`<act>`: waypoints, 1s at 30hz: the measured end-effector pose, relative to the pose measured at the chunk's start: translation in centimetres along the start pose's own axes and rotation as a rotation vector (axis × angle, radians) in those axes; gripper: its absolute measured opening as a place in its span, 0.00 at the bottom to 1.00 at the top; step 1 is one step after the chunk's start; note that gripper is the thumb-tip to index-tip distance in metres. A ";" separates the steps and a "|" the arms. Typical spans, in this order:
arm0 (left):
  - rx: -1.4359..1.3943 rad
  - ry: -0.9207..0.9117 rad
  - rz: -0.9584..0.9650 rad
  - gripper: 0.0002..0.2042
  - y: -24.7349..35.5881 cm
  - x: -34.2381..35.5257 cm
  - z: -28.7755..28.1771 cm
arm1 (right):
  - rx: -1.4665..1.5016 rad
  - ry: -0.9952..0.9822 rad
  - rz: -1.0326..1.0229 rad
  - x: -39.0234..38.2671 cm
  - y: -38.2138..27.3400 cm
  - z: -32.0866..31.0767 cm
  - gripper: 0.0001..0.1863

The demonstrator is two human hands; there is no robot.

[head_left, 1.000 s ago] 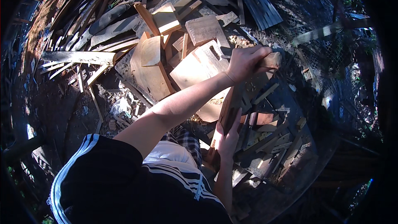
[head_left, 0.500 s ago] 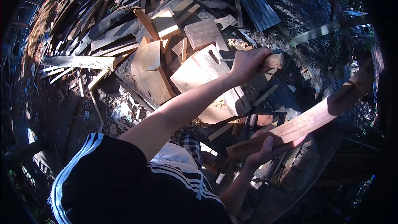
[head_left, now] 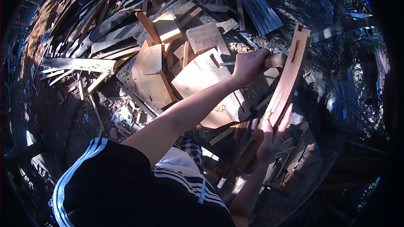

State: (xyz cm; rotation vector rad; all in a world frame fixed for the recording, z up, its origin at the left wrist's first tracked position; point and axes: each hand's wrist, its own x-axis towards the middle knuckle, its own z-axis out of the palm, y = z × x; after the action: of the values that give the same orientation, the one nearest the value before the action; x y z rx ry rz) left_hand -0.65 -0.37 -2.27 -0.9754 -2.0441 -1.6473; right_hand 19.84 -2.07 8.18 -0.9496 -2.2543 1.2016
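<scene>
My left hand (head_left: 251, 65) is closed in a fist around a short wooden block (head_left: 275, 61), whose squared end sticks out on the right. A thin metal strip (head_left: 227, 64) shows at the left of that fist; whether it joins the block I cannot tell. My right hand (head_left: 271, 141) holds a long, slightly curved wooden beam (head_left: 286, 82) by its lower part, thumb and fingers along its sides. Slots are cut into the beam, and a notch into its far end. The upper part of the beam stands just right of the block.
Below my left hand lies a pale, sunlit slotted board (head_left: 206, 73). Curved wooden pieces (head_left: 153, 77) and cut blocks (head_left: 206, 38) lie beyond and to its left. Scrap wood (head_left: 101, 29) piles up at the far left. A grey corrugated sheet (head_left: 261, 12) lies at the back.
The beam has swung from pointing right to pointing away from me, its far end now near my left hand. My right hand has turned with it. My left hand has barely moved.
</scene>
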 end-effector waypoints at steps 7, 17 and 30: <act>-0.036 -0.029 0.020 0.17 0.7 -0.5 -0.2 | -0.183 0.100 -0.200 -0.2 -0.1 0.1 0.42; -0.100 0.403 -0.389 0.17 -1.2 4.3 -2.7 | 0.155 0.096 -0.051 -5.2 7.2 3.3 0.38; 0.090 -0.164 -0.323 0.20 -11.3 5.1 -18.5 | -0.003 0.049 0.085 -8.4 13.1 6.0 0.36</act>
State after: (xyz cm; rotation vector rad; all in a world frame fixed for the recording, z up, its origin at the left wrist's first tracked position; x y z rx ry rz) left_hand -14.93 -17.44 -2.11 -0.8056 -2.4713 -1.6544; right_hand 26.70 -6.34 -6.42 -1.0744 -2.1977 1.1977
